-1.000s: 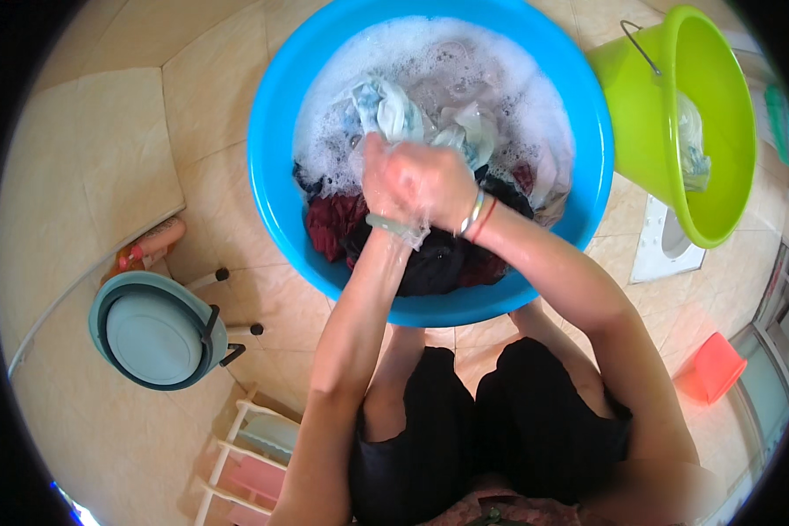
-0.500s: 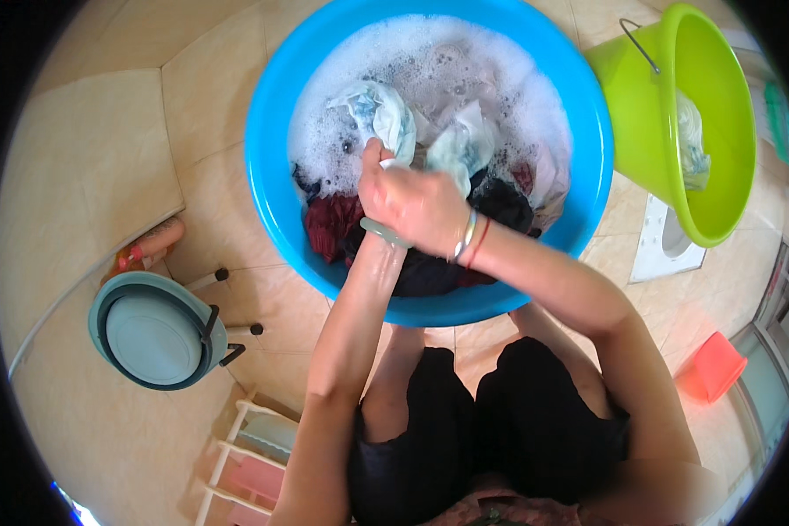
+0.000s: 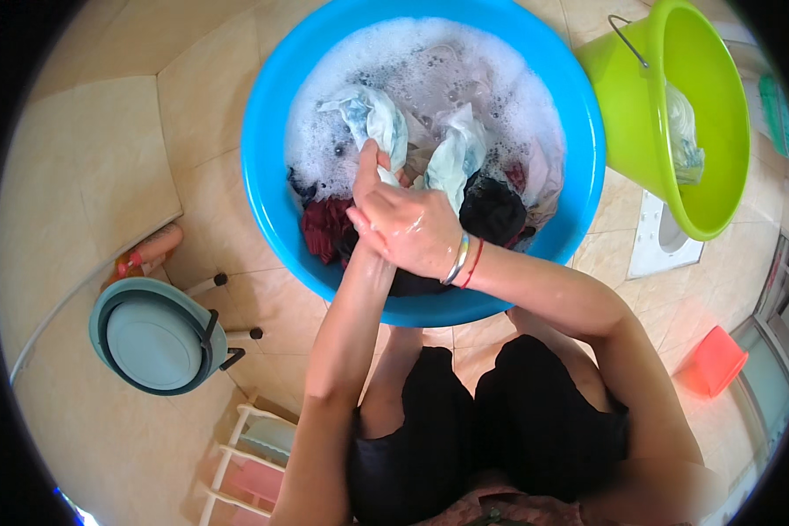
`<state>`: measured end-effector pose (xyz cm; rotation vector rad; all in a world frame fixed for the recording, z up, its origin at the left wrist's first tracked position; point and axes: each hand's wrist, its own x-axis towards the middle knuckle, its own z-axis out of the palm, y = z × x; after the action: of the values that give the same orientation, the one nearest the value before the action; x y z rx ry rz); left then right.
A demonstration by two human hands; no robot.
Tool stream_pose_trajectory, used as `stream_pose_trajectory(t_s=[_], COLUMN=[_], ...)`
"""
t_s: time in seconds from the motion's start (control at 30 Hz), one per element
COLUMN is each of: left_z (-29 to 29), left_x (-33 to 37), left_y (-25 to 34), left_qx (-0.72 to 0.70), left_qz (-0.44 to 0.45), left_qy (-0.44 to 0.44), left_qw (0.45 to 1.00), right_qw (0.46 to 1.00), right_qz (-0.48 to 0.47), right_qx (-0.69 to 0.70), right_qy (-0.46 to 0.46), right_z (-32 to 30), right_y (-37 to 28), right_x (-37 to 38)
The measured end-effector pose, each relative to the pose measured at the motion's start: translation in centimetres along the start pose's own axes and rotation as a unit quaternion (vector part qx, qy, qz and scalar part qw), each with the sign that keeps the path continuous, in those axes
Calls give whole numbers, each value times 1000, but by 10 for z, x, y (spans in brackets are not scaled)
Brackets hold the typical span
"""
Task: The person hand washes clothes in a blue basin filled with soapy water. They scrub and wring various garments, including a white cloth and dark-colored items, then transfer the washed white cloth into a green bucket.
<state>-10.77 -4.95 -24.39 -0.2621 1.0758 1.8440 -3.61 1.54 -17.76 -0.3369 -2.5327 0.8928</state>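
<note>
A pale white-and-blue wet cloth [image 3: 379, 116] is bunched between my hands above the soapy wash water. My left hand [image 3: 370, 165] is closed on it, fingertips showing beside the folds. Crossing over from the right, my right hand [image 3: 415, 230] is closed, its fingers pressed on the base of my left hand; another fold of the cloth comes out past its knuckles, and its palm is hidden. Both hands are inside the big blue basin [image 3: 579, 175], over its near half. Dark red [image 3: 327, 226] and black garments [image 3: 493, 210] lie in the basin around them.
A lime-green bucket [image 3: 622, 114] tilts at the basin's right, a pale cloth [image 3: 684, 131] inside. A grey-blue folding basin [image 3: 153, 342] sits on a stool at left. A small white rack [image 3: 223, 465] stands near my left arm, a coral tub [image 3: 717, 361] at right.
My right hand has slid back toward my left wrist, covering the green bangle. The cloth stays between my hands, its right fold shifted slightly.
</note>
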Motion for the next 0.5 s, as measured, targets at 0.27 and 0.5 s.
stream_pose_trajectory(t_s=[0.27, 0.5], left_z=[49, 9], left_x=[-3, -2], left_y=[-5, 1], left_qx=[58, 8], left_qz=[-40, -45], left_qy=[257, 106], left_qw=[964, 993], right_qw=[981, 999], right_qz=[189, 12], right_qx=[-37, 12], right_qy=[-12, -42], right_z=[26, 3], right_y=[91, -7], right_x=[10, -5])
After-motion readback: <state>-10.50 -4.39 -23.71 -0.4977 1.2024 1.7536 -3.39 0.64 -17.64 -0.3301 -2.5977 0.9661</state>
